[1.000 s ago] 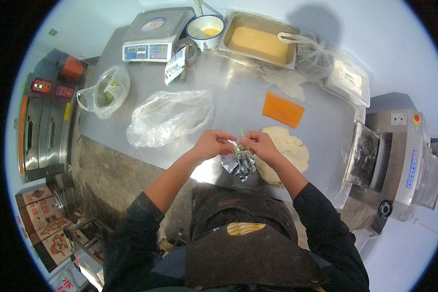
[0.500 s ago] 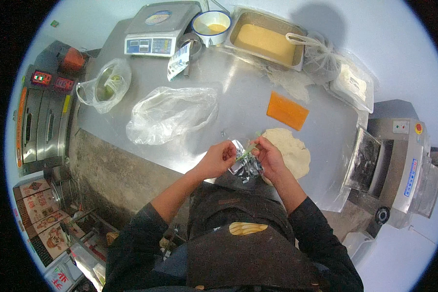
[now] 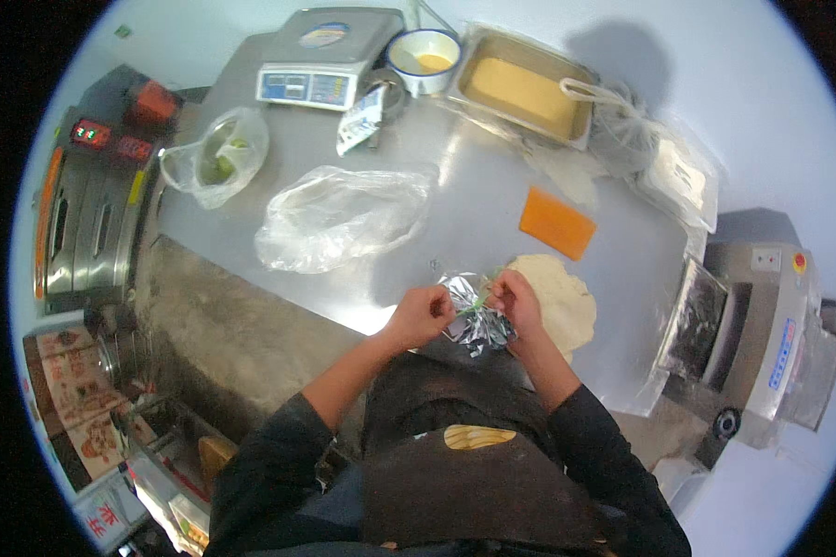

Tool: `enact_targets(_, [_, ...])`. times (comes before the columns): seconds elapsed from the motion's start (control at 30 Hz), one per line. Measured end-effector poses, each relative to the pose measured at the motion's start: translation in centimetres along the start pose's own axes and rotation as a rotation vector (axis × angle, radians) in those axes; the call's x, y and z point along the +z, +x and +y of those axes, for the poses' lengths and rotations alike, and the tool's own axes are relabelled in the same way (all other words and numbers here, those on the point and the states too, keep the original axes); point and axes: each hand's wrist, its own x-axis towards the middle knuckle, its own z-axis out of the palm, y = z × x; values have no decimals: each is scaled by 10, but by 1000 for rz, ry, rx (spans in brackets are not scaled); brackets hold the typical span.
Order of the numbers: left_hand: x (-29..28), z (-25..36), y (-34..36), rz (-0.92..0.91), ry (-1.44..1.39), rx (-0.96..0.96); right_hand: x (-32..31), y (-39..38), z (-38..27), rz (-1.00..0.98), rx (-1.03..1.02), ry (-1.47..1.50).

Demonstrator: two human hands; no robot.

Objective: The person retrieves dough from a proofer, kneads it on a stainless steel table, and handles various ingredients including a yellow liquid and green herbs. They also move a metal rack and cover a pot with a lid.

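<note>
Near the table's front edge, my left hand [image 3: 422, 317] and my right hand [image 3: 520, 303] face each other with fingers pinched. Between them runs a thin, limp green strip [image 3: 481, 301], its exact kind unclear. Both hands appear to grip it, one at each end. Crumpled silver foil [image 3: 480, 336] lies directly beneath the strip, its edges ragged and shiny. A flat, pale round of dough [image 3: 561, 303] rests beside my right wrist, partly covered by the hand and forearm.
An orange dough scraper [image 3: 557, 224] lies beyond the dough. Left of it sits a clear plastic bag [image 3: 344, 219]. At the back stand a scale [image 3: 308, 85], an enamel mug [image 3: 422, 46] and a metal tray [image 3: 589, 139] of yellowish contents. A machine [image 3: 773, 306] flanks the table's right side.
The whole view has shifted slightly. My hands have come down a little over the foil, which shows more of its surface. The green strip now hangs lower between my fingers.
</note>
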Motion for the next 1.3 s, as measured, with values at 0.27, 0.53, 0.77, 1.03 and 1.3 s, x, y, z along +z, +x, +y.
enact_targets(0.27, [27,-58,-49,583,-508,-209,22,-52,7,-67,-908,-1410])
enact_targets(0.53, [71,-111,-99,319,-1286,-309,78,-73,41,-244,-531,-1016])
enact_targets(0.77, [25,-99,-180,387,-1414,-232,124,-95,91,-422,32,-1004])
enact_targets(1.03, [47,-226,-335,593,-1740,-157,105,-72,220,-737,-27,-1214])
enact_targets(1.3, [97,-277,-467,911,-1888,-358,182,23,319,-1031,-941,-2583])
